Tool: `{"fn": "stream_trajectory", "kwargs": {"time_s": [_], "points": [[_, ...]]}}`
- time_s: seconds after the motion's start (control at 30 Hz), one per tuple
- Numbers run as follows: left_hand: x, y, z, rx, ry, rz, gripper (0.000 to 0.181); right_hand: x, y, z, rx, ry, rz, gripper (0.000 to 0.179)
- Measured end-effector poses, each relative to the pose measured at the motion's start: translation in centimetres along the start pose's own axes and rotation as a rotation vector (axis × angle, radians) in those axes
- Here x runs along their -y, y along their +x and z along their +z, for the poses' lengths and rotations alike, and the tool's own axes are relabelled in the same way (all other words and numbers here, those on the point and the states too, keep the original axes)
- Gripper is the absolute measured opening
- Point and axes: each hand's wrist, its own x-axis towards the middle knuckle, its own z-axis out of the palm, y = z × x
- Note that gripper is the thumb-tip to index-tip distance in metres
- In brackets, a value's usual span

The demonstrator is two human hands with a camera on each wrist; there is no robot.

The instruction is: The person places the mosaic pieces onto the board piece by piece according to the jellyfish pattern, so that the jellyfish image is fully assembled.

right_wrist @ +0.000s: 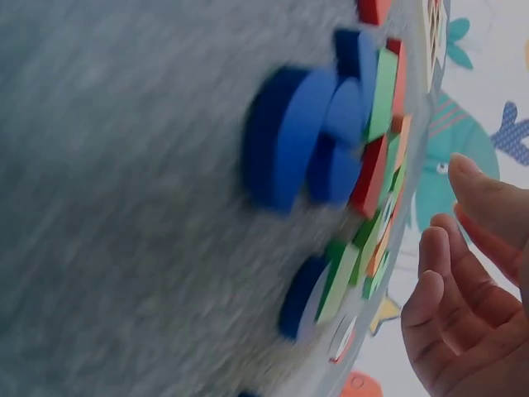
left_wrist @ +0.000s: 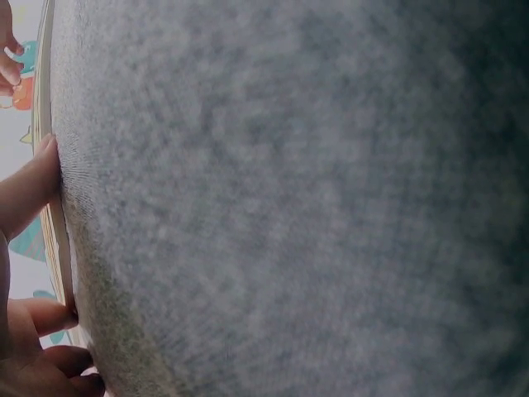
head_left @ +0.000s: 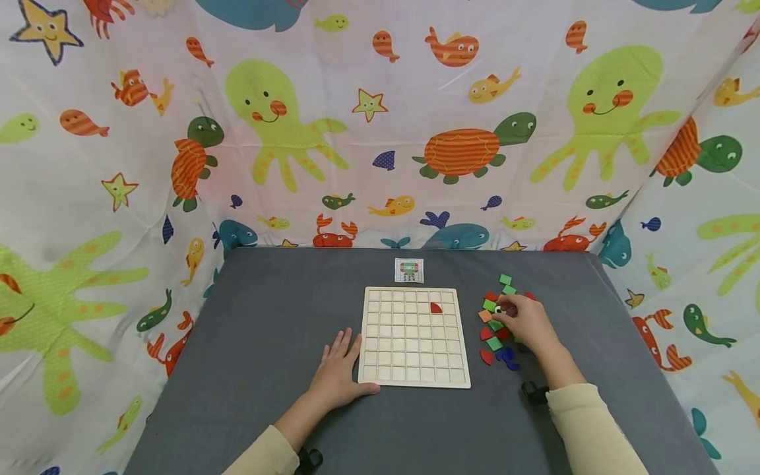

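A pale wooden grid board [head_left: 414, 338] lies on the grey table, with one red quarter-round piece [head_left: 436, 308] in a cell near its upper right. Spread at the board's lower left corner, my left hand [head_left: 337, 376] touches the left side with its fingers and the lower edge with its thumb. My right hand [head_left: 525, 323] hovers over a loose pile of coloured pieces, fingertips beside a small white-and-black piece [head_left: 499, 309]. In the right wrist view, thumb and loosely bent fingers [right_wrist: 471, 281] stand apart with nothing visible between them. Blue curved pieces [right_wrist: 297, 136] lie nearby.
Green squares [head_left: 494, 344], red quarter-rounds [head_left: 486, 357] and an orange square [head_left: 485, 316] are among the pile right of the board. A small picture card [head_left: 409, 270] lies behind the board. A sea-animal curtain [head_left: 368, 145] hangs at the table's back edge.
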Motion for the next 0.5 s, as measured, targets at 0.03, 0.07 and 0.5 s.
{"fn": "stream_trajectory", "kwargs": {"time_s": [0.03, 0.07, 0.5], "points": [[0.0, 0.0, 0.0, -0.002, -0.001, -0.001, 0.114, -0.2, -0.1, -0.1, 0.001, -0.001, 0.004, 0.032], [0.0, 0.0, 0.0, -0.003, 0.0, -0.001, 0.114, -0.5, -0.1, -0.2, 0.001, -0.003, 0.008, 0.033], [0.3, 0.1, 0.1, 0.014, -0.001, -0.007, 0.115, -2.6, -0.7, -0.6, 0.087, -0.031, 0.132, 0.037]]}}
